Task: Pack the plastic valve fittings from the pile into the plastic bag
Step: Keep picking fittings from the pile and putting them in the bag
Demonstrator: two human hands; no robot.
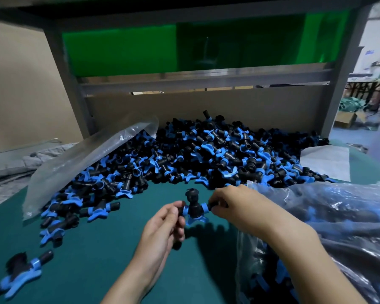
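- My two forearms [294,249] come in from the bottom edge, cut off below the elbow. The right one crosses in front of the plastic bag [342,227].
- That bag's lower part runs off the right and bottom edges. Through the creased, glaring film I make out dark and blue shapes, probably fittings, but I cannot be sure.
- The held fitting [193,208] hangs between both hands above the green mat [110,249], just in front of the pile [206,154]. Its black stub points up and its blue winged handle points down.
- The left hand [165,222] has its fingers curled, with the thumb and fingertips pinching the fitting's left black end. That end is mostly hidden by the thumb.
- The right hand [233,207] is curled too, pinching the right black end. Its fingertips are tucked under the knuckles, so I cannot see the exact contact.
- The pile of black and blue fittings spreads across the mat to the cardboard wall [206,106].
- A clear plastic sheet [86,159] lies tilted over the pile's left flank, covering some pieces.
- A loose fitting [20,273] lies on the mat at the lower left, blurred and partly cut by the frame.
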